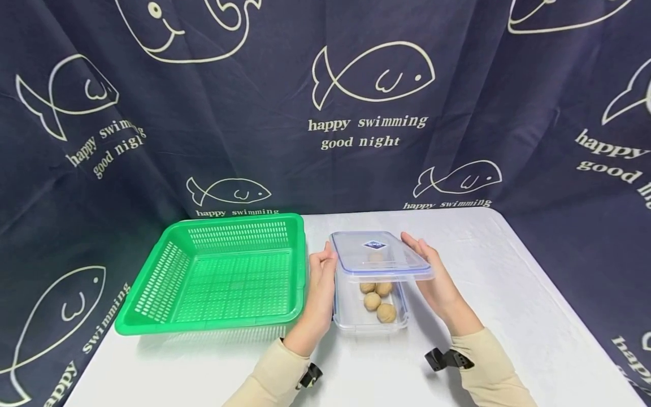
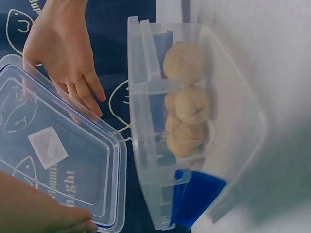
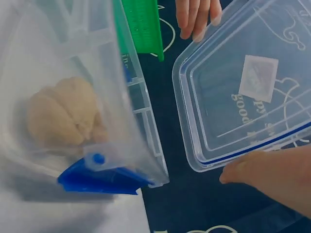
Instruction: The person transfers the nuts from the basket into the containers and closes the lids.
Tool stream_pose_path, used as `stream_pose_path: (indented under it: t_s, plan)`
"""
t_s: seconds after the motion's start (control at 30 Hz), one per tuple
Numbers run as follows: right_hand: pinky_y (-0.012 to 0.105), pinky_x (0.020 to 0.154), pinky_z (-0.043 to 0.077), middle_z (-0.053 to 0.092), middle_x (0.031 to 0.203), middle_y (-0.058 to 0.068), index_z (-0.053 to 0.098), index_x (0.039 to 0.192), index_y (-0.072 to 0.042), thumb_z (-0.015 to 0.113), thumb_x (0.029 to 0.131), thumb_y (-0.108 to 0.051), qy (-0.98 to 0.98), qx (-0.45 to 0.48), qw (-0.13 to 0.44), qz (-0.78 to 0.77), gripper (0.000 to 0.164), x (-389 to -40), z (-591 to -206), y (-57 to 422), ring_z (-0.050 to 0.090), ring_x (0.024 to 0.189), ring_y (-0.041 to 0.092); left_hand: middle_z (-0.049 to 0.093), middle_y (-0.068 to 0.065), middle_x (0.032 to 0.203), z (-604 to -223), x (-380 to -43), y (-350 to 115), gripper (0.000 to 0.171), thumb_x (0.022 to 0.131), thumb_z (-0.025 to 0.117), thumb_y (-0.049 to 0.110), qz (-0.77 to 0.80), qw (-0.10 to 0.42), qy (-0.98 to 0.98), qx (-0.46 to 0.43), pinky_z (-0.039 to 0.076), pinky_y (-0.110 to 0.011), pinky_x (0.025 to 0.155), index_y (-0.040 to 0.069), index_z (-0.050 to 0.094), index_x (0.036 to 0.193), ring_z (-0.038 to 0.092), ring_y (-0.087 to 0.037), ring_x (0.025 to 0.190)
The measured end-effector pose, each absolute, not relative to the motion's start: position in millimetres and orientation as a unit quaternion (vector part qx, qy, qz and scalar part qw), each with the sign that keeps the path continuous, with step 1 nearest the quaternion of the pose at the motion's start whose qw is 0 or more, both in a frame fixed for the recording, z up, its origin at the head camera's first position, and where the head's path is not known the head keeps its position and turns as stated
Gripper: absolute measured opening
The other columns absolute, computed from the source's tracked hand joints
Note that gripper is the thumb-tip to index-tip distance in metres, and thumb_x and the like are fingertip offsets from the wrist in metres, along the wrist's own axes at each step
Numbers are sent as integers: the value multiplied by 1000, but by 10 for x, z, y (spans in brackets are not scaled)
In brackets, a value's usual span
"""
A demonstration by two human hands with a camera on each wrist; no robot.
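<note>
A clear lid (image 1: pixel 381 254) with a blue seal line and a small label is held tilted above a clear plastic food container (image 1: pixel 351 316). My left hand (image 1: pixel 321 285) holds the lid's left edge, and my right hand (image 1: pixel 439 285) holds its right edge. In the right wrist view the right thumb (image 3: pixel 243 170) lies along the lid's rim. Several round, light-brown walnuts (image 1: pixel 386 312) lie inside the container, partly seen through the lid. A blue latch flap (image 2: pixel 197 199) hangs out from the container's side.
A green plastic basket (image 1: pixel 300 271) with slotted walls stands left of the container, close to the left hand. Both rest on a white-covered table (image 1: pixel 508 282). A dark curtain (image 1: pixel 285 158) with fish drawings hangs behind the table.
</note>
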State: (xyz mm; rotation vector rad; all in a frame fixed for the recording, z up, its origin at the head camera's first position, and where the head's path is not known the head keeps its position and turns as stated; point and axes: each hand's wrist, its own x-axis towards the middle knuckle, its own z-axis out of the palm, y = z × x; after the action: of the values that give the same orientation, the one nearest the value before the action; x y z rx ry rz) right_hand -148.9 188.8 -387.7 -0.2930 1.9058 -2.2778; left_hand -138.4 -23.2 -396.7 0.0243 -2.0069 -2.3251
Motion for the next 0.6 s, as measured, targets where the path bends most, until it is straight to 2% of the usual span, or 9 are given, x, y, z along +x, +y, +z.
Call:
stream_pose_path:
  t_s: [0.03, 0.1, 0.23, 0.33, 0.43, 0.6]
  plan:
    - [45, 119, 0, 2, 159, 20, 3, 151, 5, 23, 105, -37, 636, -100, 86, -760, 66, -1482, -3888, 1901, 0, 146, 33, 28, -15, 154, -3980, -1377, -231, 28, 101, 41, 23, -755, 30, -654, 14, 17, -40, 118, -3, 42, 113, 22, -28, 143]
    - [37, 119, 9, 0, 160, 18, 2, 152, 3, 29, 103, -21, 636, -95, 96, -760, 61, -1471, -3924, 1926, 0, 146, 33, 28, -14, 155, -4017, -1366, -223, 28, 97, 45, 16, -754, 23, -656, 21, 18, -41, 118, -3, 40, 118, 22, -28, 143]
    - [28, 116, 15, -3, 160, 16, 2, 152, 2, 37, 95, -1, 653, -83, 92, -747, 67, -1471, -4034, 1934, -1, 146, 32, 17, -16, 158, -4121, -1332, -185, 43, 87, 43, -2, -751, 9, -660, 0, 14, -41, 118, -4, 33, 128, 13, -28, 146]
    - [36, 117, 10, -3, 159, 16, 2, 152, 2, 41, 96, -2, 702, -74, 73, -704, 68, -1476, -4103, 1889, -1, 146, 31, 10, -18, 159, -4187, -1334, -169, 58, 85, 42, -6, -729, 3, -685, -15, 8, -44, 118, -3, 25, 140, 6, -30, 146]
    - [45, 117, 4, -3, 158, 20, 2, 151, 4, 42, 101, -9, 755, -71, 50, -650, 65, -1484, -4177, 1835, -2, 145, 35, 10, -19, 159, -4217, -1359, -175, 67, 86, 44, -3, -690, -5, -724, -12, 8, -49, 118, -1, 19, 149, 7, -33, 146]
    - [51, 117, 2, -3, 157, 25, -2, 150, 6, 37, 105, -22, 814, -58, 49, -577, 66, -1521, -4334, 1783, -3, 144, 39, 5, -20, 159, -4277, -1413, -185, 72, 89, 45, 1, -641, -30, -766, -14, 6, -53, 117, -2, 12, 152, 4, -37, 145]
